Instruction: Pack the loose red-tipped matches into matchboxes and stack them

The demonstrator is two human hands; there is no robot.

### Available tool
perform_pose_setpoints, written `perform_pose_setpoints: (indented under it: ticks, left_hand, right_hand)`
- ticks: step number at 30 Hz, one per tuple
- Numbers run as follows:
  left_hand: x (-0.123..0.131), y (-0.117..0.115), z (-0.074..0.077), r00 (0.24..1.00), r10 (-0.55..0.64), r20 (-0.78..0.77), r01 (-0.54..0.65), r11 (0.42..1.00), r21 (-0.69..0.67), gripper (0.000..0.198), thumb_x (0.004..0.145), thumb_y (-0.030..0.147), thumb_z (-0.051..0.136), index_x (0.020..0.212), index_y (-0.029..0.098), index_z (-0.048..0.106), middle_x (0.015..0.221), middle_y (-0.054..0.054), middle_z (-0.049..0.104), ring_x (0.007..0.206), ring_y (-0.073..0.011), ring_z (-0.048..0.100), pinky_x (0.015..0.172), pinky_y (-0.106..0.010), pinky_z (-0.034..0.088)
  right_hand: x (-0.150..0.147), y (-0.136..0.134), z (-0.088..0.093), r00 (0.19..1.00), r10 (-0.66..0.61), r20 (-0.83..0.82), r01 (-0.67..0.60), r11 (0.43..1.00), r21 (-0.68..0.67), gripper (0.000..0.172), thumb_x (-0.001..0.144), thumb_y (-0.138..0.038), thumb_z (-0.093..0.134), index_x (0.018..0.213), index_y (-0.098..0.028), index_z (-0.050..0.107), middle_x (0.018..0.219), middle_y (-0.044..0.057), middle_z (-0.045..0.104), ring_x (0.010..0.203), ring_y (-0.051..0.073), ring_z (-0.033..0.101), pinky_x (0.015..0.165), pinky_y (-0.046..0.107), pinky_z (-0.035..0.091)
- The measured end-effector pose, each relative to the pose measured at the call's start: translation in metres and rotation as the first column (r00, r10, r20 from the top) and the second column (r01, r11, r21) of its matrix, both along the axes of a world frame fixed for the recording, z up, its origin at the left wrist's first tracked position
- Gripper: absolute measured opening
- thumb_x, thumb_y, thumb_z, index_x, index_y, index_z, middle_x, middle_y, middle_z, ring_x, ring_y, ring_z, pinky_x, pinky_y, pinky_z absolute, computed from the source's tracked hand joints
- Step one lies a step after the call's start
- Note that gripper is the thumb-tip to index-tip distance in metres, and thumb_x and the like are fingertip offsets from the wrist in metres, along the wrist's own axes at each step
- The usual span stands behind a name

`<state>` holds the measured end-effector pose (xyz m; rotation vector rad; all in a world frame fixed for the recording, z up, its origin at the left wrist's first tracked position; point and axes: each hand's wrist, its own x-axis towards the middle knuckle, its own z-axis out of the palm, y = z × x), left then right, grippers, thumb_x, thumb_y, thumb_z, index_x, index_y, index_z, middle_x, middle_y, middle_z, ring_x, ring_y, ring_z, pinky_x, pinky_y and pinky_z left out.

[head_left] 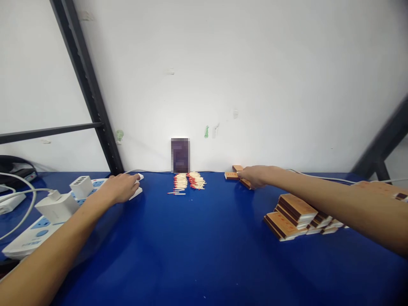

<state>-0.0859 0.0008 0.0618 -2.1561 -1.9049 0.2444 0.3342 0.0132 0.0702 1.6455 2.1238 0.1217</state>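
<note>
My left hand [119, 188] reaches to the table's far left side, its fingers bent down over a small white box-like piece [136, 194]. Another small white piece [141, 177] shows just past the fingertips. Across the table, my right hand [259, 175] has its fingers closed at a brown matchbox [246, 183], partly covering it. Two more matchboxes [231, 175] lie flat right beside those fingers. Between the hands, matchsticks [180, 182] with red heads lie in two rows, with a few loose ones in front.
Stacked matchboxes [295, 210] stand under my right forearm. At left, a white power strip [33, 238] carries chargers and cables. A dark pixelated rectangle [180, 155] leans on the wall behind the matchsticks. Dark metal posts [92, 97] frame the blue table [191, 250].
</note>
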Motion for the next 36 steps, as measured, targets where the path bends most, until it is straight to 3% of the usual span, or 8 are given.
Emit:
perform_pose_setpoints:
  ticks: [8,11,13,15,19,23,28,36]
  left_hand:
    - [0.003,0.000,-0.001,0.999,-0.051,0.017,0.051,0.999,-0.006,0.046,0.087,0.022,0.038,0.131,0.017,0.053,0.124,-0.013,0.063,0.114,-0.0324,0.059,0.086,-0.042,0.048]
    - [0.008,0.001,-0.001,0.995,-0.090,0.047,0.087,0.995,0.054,0.045,0.085,0.017,0.036,0.125,0.016,0.058,0.114,-0.013,0.067,0.105,-0.0306,0.063,0.082,-0.039,0.049]
    - [0.014,-0.001,-0.001,0.976,-0.196,0.094,0.185,0.977,0.108,0.042,0.086,0.017,0.034,0.118,0.014,0.061,0.111,-0.012,0.069,0.101,-0.0275,0.065,0.082,-0.036,0.049]
    - [0.022,-0.004,0.000,0.932,-0.340,0.126,0.320,0.935,0.156,0.040,0.088,0.020,0.033,0.113,0.015,0.064,0.111,-0.011,0.069,0.100,-0.0245,0.064,0.086,-0.033,0.048]
    - [0.031,-0.010,-0.002,0.919,-0.391,0.052,0.371,0.903,0.218,0.039,0.090,0.030,0.035,0.112,0.019,0.066,0.113,-0.010,0.066,0.105,-0.0281,0.060,0.091,-0.041,0.046]
    - [0.018,-0.004,-0.011,0.996,-0.088,-0.011,0.088,0.974,0.210,0.052,0.092,0.042,0.031,0.131,0.019,0.056,0.126,-0.018,0.057,0.112,-0.0400,0.055,0.089,-0.055,0.042]
    - [0.002,0.012,-0.023,0.998,-0.009,0.059,0.004,0.997,0.081,0.055,0.095,0.037,0.021,0.138,0.016,0.047,0.122,-0.020,0.059,0.111,-0.0400,0.057,0.091,-0.059,0.039]
    - [0.012,0.009,-0.015,0.992,-0.068,0.103,0.050,0.985,0.164,0.053,0.094,0.034,0.021,0.137,0.015,0.046,0.121,-0.018,0.058,0.113,-0.0371,0.055,0.091,-0.054,0.042]
  right_hand:
    - [-0.025,-0.030,0.026,0.990,0.142,0.000,-0.140,0.970,0.199,0.029,0.080,-0.026,0.061,0.107,-0.014,0.060,0.103,0.017,0.064,0.089,0.029,0.063,0.069,0.036,0.040]
    - [-0.051,-0.067,0.033,0.894,0.438,-0.088,-0.342,0.797,0.497,0.018,0.084,-0.029,0.055,0.094,-0.016,0.062,0.094,0.012,0.064,0.082,0.025,0.060,0.076,0.040,0.037]
    - [-0.070,-0.094,0.027,0.771,0.612,-0.175,-0.400,0.680,0.615,0.026,0.080,-0.034,0.062,0.099,-0.017,0.061,0.096,0.011,0.063,0.087,0.026,0.057,0.076,0.038,0.037]
    - [-0.088,-0.115,0.011,0.632,0.722,-0.282,-0.413,0.622,0.666,0.034,0.080,-0.033,0.062,0.109,-0.017,0.059,0.095,0.010,0.062,0.086,0.023,0.056,0.072,0.033,0.038]
    - [-0.112,-0.123,-0.031,0.554,0.675,-0.487,-0.342,0.718,0.607,0.043,0.078,-0.046,0.064,0.112,-0.020,0.058,0.099,0.007,0.061,0.080,0.020,0.057,0.068,0.032,0.041]
    - [-0.114,-0.103,-0.058,0.513,0.547,-0.662,-0.208,0.827,0.522,0.036,0.083,-0.042,0.062,0.110,-0.019,0.054,0.104,0.007,0.061,0.092,0.022,0.058,0.077,0.036,0.045]
    - [-0.097,-0.086,-0.071,0.430,0.411,-0.804,-0.026,0.896,0.444,0.040,0.084,-0.037,0.062,0.119,-0.022,0.049,0.111,0.007,0.060,0.092,0.021,0.059,0.077,0.035,0.048]
    - [-0.088,-0.078,-0.070,0.241,0.418,-0.876,-0.112,0.909,0.402,0.033,0.083,-0.028,0.063,0.113,-0.023,0.051,0.101,0.002,0.065,0.090,0.017,0.061,0.081,0.033,0.048]
